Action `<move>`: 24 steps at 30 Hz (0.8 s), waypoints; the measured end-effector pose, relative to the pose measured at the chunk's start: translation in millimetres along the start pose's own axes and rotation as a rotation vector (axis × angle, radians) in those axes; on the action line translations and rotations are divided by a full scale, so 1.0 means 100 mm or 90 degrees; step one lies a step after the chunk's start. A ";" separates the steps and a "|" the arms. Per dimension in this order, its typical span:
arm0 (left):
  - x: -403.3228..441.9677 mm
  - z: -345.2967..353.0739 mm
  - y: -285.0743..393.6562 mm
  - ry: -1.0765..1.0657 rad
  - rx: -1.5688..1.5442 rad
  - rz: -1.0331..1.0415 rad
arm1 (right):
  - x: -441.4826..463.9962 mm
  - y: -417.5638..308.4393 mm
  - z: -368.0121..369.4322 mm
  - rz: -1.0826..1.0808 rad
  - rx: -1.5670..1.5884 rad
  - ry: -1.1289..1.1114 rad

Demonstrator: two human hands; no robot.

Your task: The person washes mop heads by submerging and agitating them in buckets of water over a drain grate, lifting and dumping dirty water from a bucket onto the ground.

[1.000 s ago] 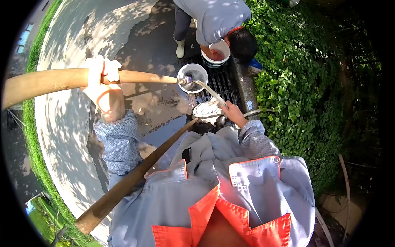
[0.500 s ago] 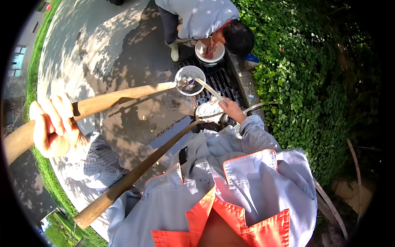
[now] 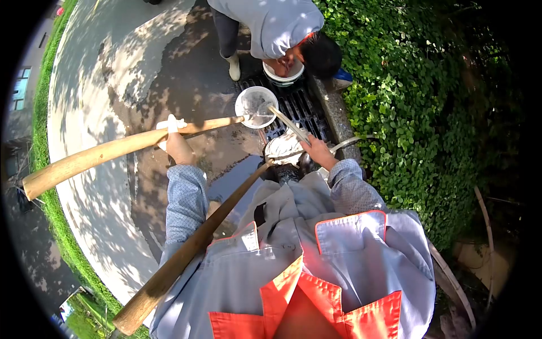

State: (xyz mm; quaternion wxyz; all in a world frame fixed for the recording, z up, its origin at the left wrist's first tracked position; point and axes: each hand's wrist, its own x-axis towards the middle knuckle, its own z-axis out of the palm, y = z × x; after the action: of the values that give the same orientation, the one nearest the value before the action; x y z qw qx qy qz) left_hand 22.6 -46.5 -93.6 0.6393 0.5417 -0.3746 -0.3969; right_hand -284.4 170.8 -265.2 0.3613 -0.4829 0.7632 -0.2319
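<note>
My left hand point(image 3: 176, 141) is wrapped round a wooden pole point(image 3: 107, 152), whose thin end reaches the white bucket point(image 3: 241, 107). My right hand point(image 3: 319, 151) grips a pale hose point(image 3: 289, 124) with its end over that bucket. Water shows inside the bucket, but what the pole's tip carries is unclear. A second wooden pole point(image 3: 197, 240) slants up from the lower left, its upper end against a white mop head point(image 3: 283, 146) near my feet.
A co-worker point(image 3: 288, 22) bends over another white bucket point(image 3: 284, 81), hands inside it. Both buckets stand at a drain grate point(image 3: 307, 110). A stone curb point(image 3: 339, 116) and a leafy hedge point(image 3: 401, 124) run along the right.
My left hand has slid along the pole toward the bucket, and the pole's thick end now shows. The purple thing in the bucket no longer shows. My right hand keeps its hold.
</note>
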 end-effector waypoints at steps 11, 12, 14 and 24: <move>-0.16 0.64 2.54 -0.362 -0.203 0.194 | -0.15 0.03 -0.13 -0.008 0.011 -0.032; -0.14 0.63 2.88 -0.441 -0.196 0.194 | -0.12 0.05 -0.15 -0.013 0.018 -0.032; -0.08 0.56 3.42 -0.524 -0.183 0.246 | -0.09 0.08 -0.18 -0.021 0.029 -0.040; 0.00 0.50 2.67 -0.527 -0.183 0.224 | 0.04 0.08 -0.20 -0.016 0.033 -0.023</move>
State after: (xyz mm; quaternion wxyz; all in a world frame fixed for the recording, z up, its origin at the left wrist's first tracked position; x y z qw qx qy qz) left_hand 4.4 -39.7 176.8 0.5622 0.1723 -0.6255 -0.5128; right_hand -305.8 170.9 -259.8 0.3844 -0.4873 0.7440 -0.2476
